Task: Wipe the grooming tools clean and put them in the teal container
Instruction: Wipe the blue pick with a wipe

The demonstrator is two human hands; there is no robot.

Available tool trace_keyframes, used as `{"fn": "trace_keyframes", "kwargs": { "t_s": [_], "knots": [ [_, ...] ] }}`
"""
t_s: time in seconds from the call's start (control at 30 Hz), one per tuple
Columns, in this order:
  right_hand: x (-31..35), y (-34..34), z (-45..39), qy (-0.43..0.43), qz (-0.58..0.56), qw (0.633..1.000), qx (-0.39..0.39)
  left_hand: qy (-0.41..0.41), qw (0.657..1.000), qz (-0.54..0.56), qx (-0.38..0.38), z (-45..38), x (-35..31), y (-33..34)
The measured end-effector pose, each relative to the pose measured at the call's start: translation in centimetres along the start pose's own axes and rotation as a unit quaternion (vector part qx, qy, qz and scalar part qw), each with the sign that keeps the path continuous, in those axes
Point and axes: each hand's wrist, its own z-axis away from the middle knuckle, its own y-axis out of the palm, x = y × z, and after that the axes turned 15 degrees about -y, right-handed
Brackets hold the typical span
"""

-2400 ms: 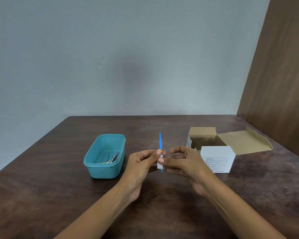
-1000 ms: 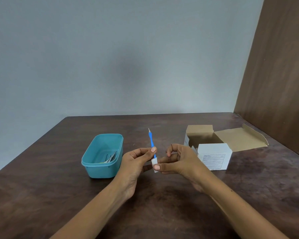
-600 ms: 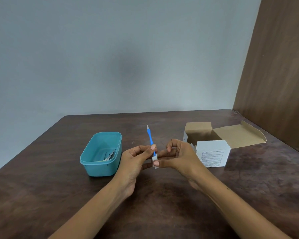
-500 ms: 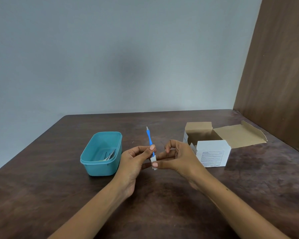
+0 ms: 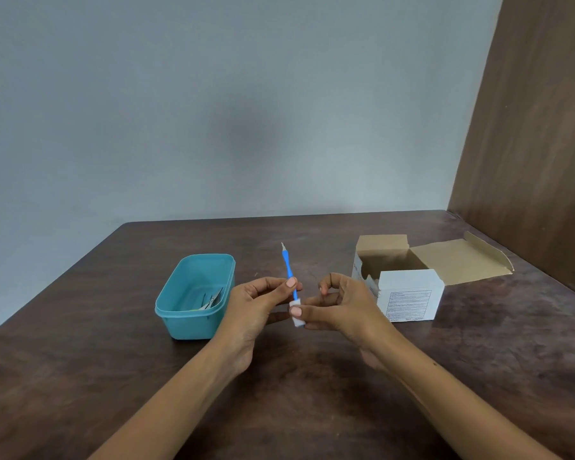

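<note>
Blue-handled cuticle tool (image 5: pixel 288 273) held upright above the table (image 5: pixel 113 376), pinched mid-shaft by the left hand (image 5: pixel 256 307). White wipe (image 5: pixel 296 314) pinched round its lower end by the right hand (image 5: pixel 342 305). Risks: shaft slipping from the pinch; pointed tip pricking fingers. Teal container (image 5: pixel 193 295) sits just left, metal tools (image 5: pixel 212 298) inside.

A dark brown wooden surface (image 5: pixel 312 410) fills the lower frame. On it, left of centre, sits a teal container (image 5: pixel 193 323); right of centre, an open white carton (image 5: pixel 409 300).
</note>
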Motion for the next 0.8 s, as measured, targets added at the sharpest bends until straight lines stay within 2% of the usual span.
{"fn": "trace_keyframes", "kwargs": {
  "t_s": [0.13,0.27,0.37,0.57,0.67,0.8],
  "knots": [
    [0.49,-0.25,-0.04,0.051,-0.023,0.998,0.017,0.009,1.0,0.01,0.011,0.05,0.06,-0.02],
    [0.73,-0.74,-0.29,0.15,-0.173,0.973,0.033,0.011,0.999,0.0,0.042,0.1,0.09,-0.03],
    [0.68,-0.94,-0.43,0.187,-0.234,0.953,0.03,0.006,0.997,0.003,0.072,0.18,-0.11,-0.13],
    [-0.01,-0.78,-0.53,0.146,-0.189,0.971,-0.014,-0.034,0.992,-0.057,0.11,0.31,-0.3,-0.36],
    [-0.1,-0.64,-0.43,0.114,-0.168,0.979,-0.032,-0.03,0.992,-0.072,0.102,0.28,-0.59,-0.63],
    [0.05,-0.53,-0.23,0.077,-0.114,0.99,-0.009,0.003,0.992,-0.099,0.077,0.39,-0.6,-0.72]
  ]
}}
